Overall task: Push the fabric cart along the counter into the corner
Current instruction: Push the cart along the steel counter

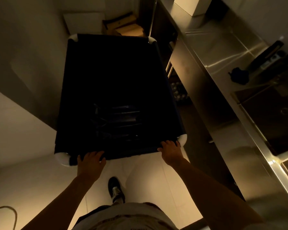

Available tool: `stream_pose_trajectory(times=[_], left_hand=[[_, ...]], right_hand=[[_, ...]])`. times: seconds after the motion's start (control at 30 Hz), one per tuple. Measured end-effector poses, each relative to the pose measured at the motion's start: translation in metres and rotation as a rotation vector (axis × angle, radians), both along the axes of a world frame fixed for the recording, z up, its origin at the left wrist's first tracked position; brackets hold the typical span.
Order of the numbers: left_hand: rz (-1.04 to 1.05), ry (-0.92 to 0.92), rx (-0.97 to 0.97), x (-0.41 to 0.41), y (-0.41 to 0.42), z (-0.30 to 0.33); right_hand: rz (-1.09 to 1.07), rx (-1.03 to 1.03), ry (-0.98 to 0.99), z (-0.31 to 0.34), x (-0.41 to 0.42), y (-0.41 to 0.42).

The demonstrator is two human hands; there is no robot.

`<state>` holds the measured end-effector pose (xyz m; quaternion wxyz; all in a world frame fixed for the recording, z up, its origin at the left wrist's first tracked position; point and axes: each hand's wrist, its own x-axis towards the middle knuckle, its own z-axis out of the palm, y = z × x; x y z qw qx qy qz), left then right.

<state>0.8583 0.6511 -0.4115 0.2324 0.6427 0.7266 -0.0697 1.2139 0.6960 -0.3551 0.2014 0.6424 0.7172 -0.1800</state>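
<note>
A dark fabric cart (113, 77) with white corner pieces stands on the floor in front of me, its long side running beside the steel counter (211, 67) on the right. My left hand (91, 161) grips the cart's near rim by the left corner. Over the same rim, close to the right corner, curls my right hand (170, 151). Folded dark items lie at the bottom of the cart. Beyond its far end is the corner, where cardboard boxes (123, 24) sit on the floor.
A white wall (23, 47) closes the left side. On the counter are a white box (189, 4), a dark cloth (239, 77), black devices (271, 55) and a sink (273, 113). Bottles (178, 90) sit under the counter. My shoe (115, 190) is on the pale floor; a cable (8, 213) lies lower left.
</note>
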Motion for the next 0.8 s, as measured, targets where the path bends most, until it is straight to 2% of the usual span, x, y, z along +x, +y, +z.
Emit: stream_pose_trajectory(times=[0.3,0.8], left_hand=[[-0.019,-0.010,-0.047,-0.010,0.069,0.003],[0.028,0.018,-0.055,-0.017,0.175,0.000]], right_hand=[[0.077,-0.061,-0.131,0.004,-0.013,0.070],[0.062,-0.033,-0.023,0.001,-0.016,0.195]])
